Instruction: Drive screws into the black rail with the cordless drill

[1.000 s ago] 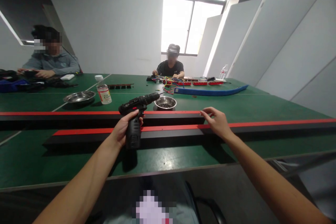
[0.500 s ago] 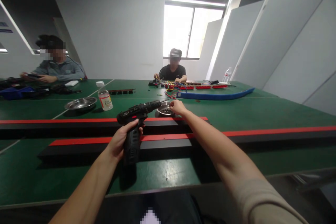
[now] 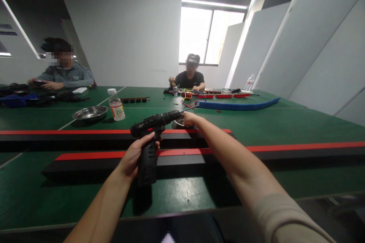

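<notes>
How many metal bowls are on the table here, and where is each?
2. A wide bowl sits left of the nearer bottle; a smaller bowl, partly covered by the right hand, sits beyond the farther red-topped bar. Others could be hidden.

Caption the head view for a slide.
Left hand grips a cordless drill; right hand reaches into a metal bowl beyond red-topped black bars.

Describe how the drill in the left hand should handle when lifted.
The drill is probably heavy for its size, given its bulky housing. That hard-looking housing should stay stiff rather than flex. The ridged grip may resist slipping.
</notes>
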The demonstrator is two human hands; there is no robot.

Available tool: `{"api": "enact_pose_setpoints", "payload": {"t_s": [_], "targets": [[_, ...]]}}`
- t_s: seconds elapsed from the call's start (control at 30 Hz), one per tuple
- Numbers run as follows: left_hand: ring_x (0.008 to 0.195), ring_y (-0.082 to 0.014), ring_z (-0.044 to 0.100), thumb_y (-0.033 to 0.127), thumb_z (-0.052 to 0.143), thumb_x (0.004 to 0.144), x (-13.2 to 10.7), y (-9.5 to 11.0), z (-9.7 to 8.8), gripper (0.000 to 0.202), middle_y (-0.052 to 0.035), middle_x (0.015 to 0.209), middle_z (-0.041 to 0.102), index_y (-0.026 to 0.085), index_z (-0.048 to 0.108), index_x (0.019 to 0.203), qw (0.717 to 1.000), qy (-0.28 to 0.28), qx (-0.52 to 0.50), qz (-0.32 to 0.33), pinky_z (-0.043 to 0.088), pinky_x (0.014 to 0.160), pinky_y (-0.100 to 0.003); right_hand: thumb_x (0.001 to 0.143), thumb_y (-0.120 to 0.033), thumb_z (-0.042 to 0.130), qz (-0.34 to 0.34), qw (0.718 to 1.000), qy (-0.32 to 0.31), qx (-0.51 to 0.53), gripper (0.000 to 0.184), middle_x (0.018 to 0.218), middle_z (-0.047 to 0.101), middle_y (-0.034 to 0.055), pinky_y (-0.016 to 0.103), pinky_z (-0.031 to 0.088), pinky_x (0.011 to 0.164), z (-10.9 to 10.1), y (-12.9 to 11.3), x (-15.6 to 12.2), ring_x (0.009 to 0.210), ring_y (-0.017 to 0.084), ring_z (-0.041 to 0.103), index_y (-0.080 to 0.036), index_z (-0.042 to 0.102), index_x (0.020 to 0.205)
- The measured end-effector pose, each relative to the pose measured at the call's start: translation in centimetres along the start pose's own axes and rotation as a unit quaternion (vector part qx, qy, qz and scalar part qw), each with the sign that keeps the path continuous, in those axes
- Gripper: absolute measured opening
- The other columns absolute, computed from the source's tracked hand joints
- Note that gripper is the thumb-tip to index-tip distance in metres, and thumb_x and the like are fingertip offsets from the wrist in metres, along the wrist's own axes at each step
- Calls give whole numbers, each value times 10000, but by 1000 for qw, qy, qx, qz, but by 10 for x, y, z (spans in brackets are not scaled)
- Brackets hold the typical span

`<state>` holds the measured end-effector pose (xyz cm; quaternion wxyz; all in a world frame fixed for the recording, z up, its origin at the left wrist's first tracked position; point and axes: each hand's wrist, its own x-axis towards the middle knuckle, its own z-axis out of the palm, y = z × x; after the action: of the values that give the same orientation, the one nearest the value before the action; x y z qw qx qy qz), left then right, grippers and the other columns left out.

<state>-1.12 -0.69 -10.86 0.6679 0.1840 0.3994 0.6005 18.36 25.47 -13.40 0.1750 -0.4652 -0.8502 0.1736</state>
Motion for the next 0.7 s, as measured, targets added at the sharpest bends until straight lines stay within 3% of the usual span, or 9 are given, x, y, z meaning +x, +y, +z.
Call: {"api": "enact_pose_setpoints", "payload": {"t_s": [0.1,0.37,0.57,0.7], "targets": [[531,-148,696,199,595,941,-2,0,0,164,-76,670,698,74,696,978,1000,-1,-1,-6,587,489,-210,682,-106,782,31,999,-26,-11,273,657,691,21,218,449,639,-5,-5,-4,646,153,619,-165,765,948],[547,-144,699,168,571,948,-2,1,2,137,-75,703,706,87,677,981,1000,-2,-16,3,606,528,-225,794,-214,736,59,998,8,15,89,744,710,64,238,458,658,-14,-21,-25,703,171,631,-149,725,853],[562,-144,703,175,590,939,2,0,-3,142,-79,711,711,83,691,979,1000,-19,-15,-4,610,540,-223,921,-260,570,65,995,29,70,200,708,668,55,246,436,619,-14,-26,-46,633,143,577,-128,675,812],[576,-141,705,199,622,923,5,-1,-10,172,-87,728,720,66,715,981,999,-46,16,4,608,542,-213,967,-250,488,34,986,64,153,219,766,656,51,235,425,619,-15,-32,-75,676,134,568,-142,605,817]]}}
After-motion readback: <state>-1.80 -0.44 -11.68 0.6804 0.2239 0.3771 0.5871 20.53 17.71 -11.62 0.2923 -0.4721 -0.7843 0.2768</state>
